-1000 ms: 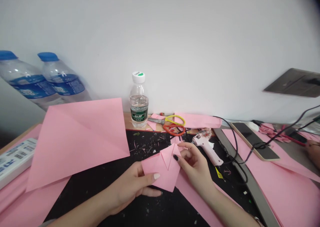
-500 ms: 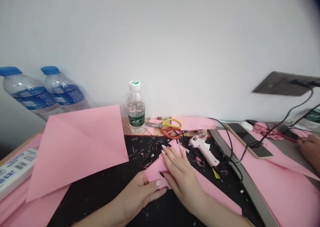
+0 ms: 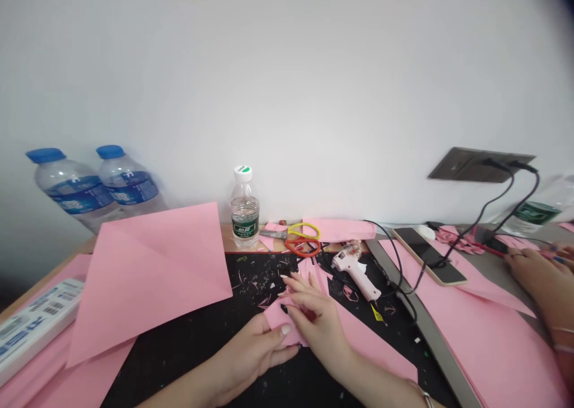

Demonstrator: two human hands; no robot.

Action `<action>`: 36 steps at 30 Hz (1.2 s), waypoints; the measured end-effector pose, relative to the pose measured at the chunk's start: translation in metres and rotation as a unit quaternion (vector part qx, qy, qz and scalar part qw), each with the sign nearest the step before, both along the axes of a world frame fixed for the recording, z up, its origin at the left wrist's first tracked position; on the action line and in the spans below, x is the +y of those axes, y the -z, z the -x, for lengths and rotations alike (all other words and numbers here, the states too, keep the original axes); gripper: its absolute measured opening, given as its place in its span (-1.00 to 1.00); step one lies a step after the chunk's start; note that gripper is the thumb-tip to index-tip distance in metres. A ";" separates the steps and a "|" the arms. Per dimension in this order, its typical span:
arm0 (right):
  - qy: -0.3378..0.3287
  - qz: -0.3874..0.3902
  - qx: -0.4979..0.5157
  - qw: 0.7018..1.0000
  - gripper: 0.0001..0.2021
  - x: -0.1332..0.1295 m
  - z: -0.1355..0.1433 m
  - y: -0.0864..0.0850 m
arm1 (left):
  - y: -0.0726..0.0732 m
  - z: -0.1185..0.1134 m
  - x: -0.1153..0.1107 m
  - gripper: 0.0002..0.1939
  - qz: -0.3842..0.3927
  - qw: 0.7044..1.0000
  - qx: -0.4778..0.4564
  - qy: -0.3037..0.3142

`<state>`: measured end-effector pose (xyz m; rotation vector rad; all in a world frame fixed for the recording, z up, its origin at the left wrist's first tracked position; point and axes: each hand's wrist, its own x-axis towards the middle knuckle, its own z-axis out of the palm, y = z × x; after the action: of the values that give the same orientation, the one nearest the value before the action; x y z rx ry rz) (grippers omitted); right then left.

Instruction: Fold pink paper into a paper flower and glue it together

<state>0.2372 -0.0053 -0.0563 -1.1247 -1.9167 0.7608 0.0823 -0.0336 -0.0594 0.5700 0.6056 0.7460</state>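
A small piece of pink paper [image 3: 275,316] is between the hands, above the black mat [image 3: 179,363]. The left hand [image 3: 256,347] pinches its near side under the thumb; the right hand [image 3: 317,319] covers its far side, fingers bent, its grip unclear. Beyond lie a glue gun [image 3: 362,279] and scissors [image 3: 304,247].

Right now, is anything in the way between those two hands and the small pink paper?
Nothing visible is: the left hand pinches the small pink paper between thumb and fingers, and the right hand is over it. The scissors and glue gun lie farther back, clear of both.
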 end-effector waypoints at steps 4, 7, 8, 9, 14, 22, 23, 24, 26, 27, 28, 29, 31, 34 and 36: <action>0.033 0.048 0.070 0.996 -0.86 0.001 0.006 -0.002 | 0.000 0.001 -0.001 -0.65 0.020 0.999 0.026 0.017; 0.033 0.020 0.075 0.996 -0.83 0.002 0.006 -0.002 | -0.002 0.000 0.000 -0.61 0.026 0.998 0.038 0.033; 0.030 0.001 0.067 0.997 -0.82 0.002 0.005 -0.002 | -0.003 0.000 0.001 -0.61 0.025 0.998 0.041 0.037; 0.027 -0.022 0.057 0.998 -0.81 0.002 0.004 -0.001 | -0.003 0.000 0.001 -0.61 0.024 0.998 0.044 0.041; 0.041 -0.128 0.027 0.991 -0.86 0.005 0.000 -0.001 | 0.001 -0.001 0.003 -0.50 0.052 0.996 0.063 0.042; 0.031 -0.201 -0.030 0.979 -0.82 0.008 -0.007 -0.002 | 0.003 0.000 0.000 -0.54 0.056 0.995 0.078 0.034; 0.025 -0.205 -0.032 0.978 -0.82 0.008 -0.007 -0.001 | 0.002 0.000 0.000 -0.54 0.058 0.994 0.082 0.037; 0.018 -0.210 -0.033 0.977 -0.82 0.008 -0.008 -0.001 | 0.001 0.001 0.000 -0.54 0.058 0.994 0.083 0.039; 0.006 -0.218 -0.029 0.976 -0.84 0.008 -0.007 -0.001 | -0.002 0.002 0.000 -0.57 0.050 0.995 0.076 0.038; 0.004 -0.216 -0.024 0.976 -0.86 0.008 -0.007 -0.002 | -0.003 0.003 0.000 -0.59 0.042 0.996 0.068 0.036; 0.006 -0.210 -0.019 0.977 -0.89 0.008 -0.006 -0.003 | -0.003 0.003 0.000 -0.62 0.036 0.997 0.062 0.036; 0.011 -0.203 -0.012 0.979 -0.90 0.007 -0.006 -0.004 | -0.004 0.004 0.001 -0.64 0.029 0.997 0.056 0.036; 0.019 -0.202 -0.008 0.979 -0.90 0.006 -0.005 -0.007 | -0.004 0.005 0.001 -0.67 0.025 0.997 0.059 0.037; -0.002 -0.270 -0.042 0.962 -0.86 0.003 -0.007 -0.008 | -0.005 0.006 0.001 -0.67 0.022 0.997 0.058 0.045; -0.025 -0.321 -0.084 0.943 -0.85 0.001 -0.009 -0.008 | -0.006 0.006 0.001 -0.67 0.017 0.997 0.059 0.046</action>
<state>0.2463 -0.0045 -0.0488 -0.7447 -2.1140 0.0323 0.0763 -0.0329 -0.0534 0.6096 0.6948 0.6180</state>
